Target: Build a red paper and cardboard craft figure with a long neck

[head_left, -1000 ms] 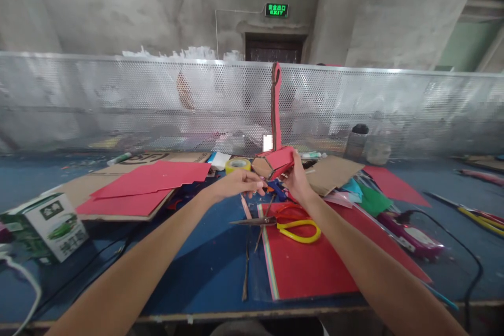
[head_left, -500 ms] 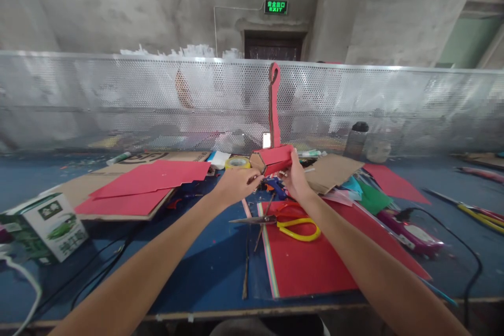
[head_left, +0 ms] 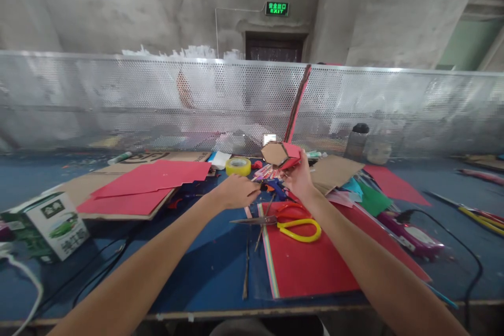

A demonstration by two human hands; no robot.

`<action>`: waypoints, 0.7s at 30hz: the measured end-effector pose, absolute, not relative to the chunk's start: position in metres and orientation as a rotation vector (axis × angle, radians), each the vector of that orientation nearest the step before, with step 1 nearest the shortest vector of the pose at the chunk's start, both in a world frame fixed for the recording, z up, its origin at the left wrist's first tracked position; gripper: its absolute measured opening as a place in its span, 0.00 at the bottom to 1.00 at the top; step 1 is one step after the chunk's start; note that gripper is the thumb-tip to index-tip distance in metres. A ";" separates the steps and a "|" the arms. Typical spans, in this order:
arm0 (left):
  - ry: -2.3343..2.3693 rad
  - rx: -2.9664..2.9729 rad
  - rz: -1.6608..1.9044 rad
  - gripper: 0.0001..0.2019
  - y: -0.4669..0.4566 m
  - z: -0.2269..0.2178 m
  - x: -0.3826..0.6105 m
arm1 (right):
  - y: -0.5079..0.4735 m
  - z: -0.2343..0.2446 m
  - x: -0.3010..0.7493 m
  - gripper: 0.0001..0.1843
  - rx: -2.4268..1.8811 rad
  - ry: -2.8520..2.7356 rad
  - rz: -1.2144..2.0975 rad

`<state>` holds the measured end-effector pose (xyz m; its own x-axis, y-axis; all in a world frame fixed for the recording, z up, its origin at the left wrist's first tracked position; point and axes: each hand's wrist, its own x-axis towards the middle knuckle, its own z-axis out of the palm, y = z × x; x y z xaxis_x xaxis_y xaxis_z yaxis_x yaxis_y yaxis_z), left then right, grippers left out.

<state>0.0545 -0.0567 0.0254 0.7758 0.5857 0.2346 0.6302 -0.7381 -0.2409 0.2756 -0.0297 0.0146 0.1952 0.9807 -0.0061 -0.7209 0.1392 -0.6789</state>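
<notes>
My right hand [head_left: 300,177] grips a red paper-covered cardboard model [head_left: 293,150] from its right side, above the table. The model has a six-sided block with a bare brown end [head_left: 274,154] turned toward me and to the left. A long thin handle-like strip [head_left: 298,105] rises from it, leaning right, with its dark edge showing. My left hand [head_left: 238,191] is low and to the left, apart from the model, its fingers curled. Whatever they may hold is hidden. Just right of those fingers lies a blue glue gun [head_left: 277,189] with an orange part, partly hidden.
Scissors with yellow and red handles [head_left: 301,230] lie on red sheets [head_left: 315,268] before me. A yellow tape roll [head_left: 238,166] sits behind my left hand. Red paper and cardboard [head_left: 145,186] and a milk carton [head_left: 49,226] are left; a corded purple device [head_left: 411,234] is right.
The model has turned, bringing its six-sided end toward me and tilting the strip right. My left hand has come away from the block, slightly down. My right hand has shifted slightly right.
</notes>
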 end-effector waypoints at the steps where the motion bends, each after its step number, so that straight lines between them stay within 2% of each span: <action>1: -0.976 -2.662 -0.238 0.17 -0.056 0.025 0.054 | -0.029 0.015 0.278 0.27 -0.627 -0.511 1.326; 4: -1.089 -2.702 -0.421 0.21 -0.056 0.028 0.054 | -0.030 0.014 0.280 0.29 -0.608 -0.542 1.386; 8: -1.208 -2.876 -0.823 0.20 -0.058 0.030 0.059 | -0.036 0.015 0.275 0.29 -0.613 -0.604 1.434; 13: -1.170 -3.118 -1.201 0.22 -0.056 0.025 0.072 | -0.041 0.014 0.260 0.28 -0.661 -0.647 1.433; 17: -1.233 -3.231 -1.322 0.18 -0.058 0.021 0.079 | -0.041 0.009 0.250 0.27 -0.666 -0.648 1.404; 21: -1.294 -3.200 -1.244 0.21 -0.061 0.022 0.079 | -0.040 0.008 0.249 0.26 -0.618 -0.672 1.410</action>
